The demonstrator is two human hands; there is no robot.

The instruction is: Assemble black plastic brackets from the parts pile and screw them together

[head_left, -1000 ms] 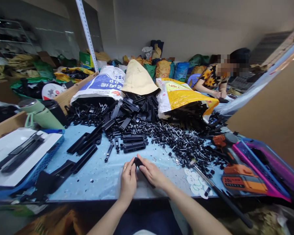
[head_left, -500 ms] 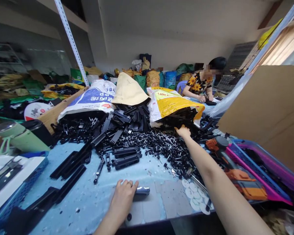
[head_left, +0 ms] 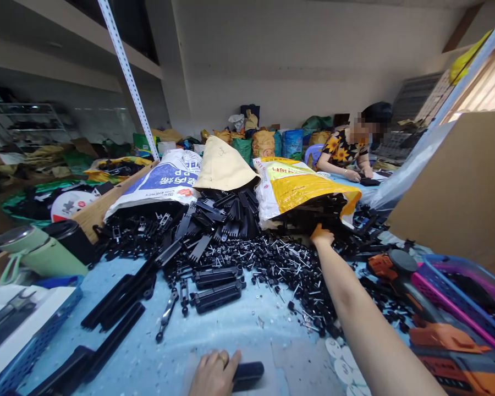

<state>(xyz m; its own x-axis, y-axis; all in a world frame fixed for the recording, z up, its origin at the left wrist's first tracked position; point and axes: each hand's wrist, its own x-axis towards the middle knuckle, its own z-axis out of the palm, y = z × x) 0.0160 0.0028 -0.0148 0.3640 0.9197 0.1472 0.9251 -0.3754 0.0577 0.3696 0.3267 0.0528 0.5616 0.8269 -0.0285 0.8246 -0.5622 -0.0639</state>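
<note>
Near the table's front edge, my left hand [head_left: 215, 375] is closed around a dark cylindrical part [head_left: 249, 372], whose rounded end sticks out to the right. My right hand [head_left: 322, 236] reaches to the mouth of the yellow and white sack [head_left: 309, 184], at the black parts spilling from it. Its fingertips are partly hidden among those parts, so what they hold cannot be made out. Below that hand spreads a pile of small black pieces with metal pins [head_left: 280, 258]. Two black assembled parts [head_left: 218, 296] lie left of the pile on the blue table [head_left: 169, 352].
A cream sack [head_left: 225, 165] and a blue-white sack [head_left: 160, 179] stand behind. Orange power tools [head_left: 445, 338] and a pink-blue basket [head_left: 457, 297] lie right. Green cup [head_left: 49, 253] and white tray [head_left: 28, 308] are left. Another person [head_left: 348, 151] sits at the back right.
The view has tilted up, so the table and both hands sit lower in the picture. My right hand stays at the yellow sack's mouth; my left hand remains on the dark part.
</note>
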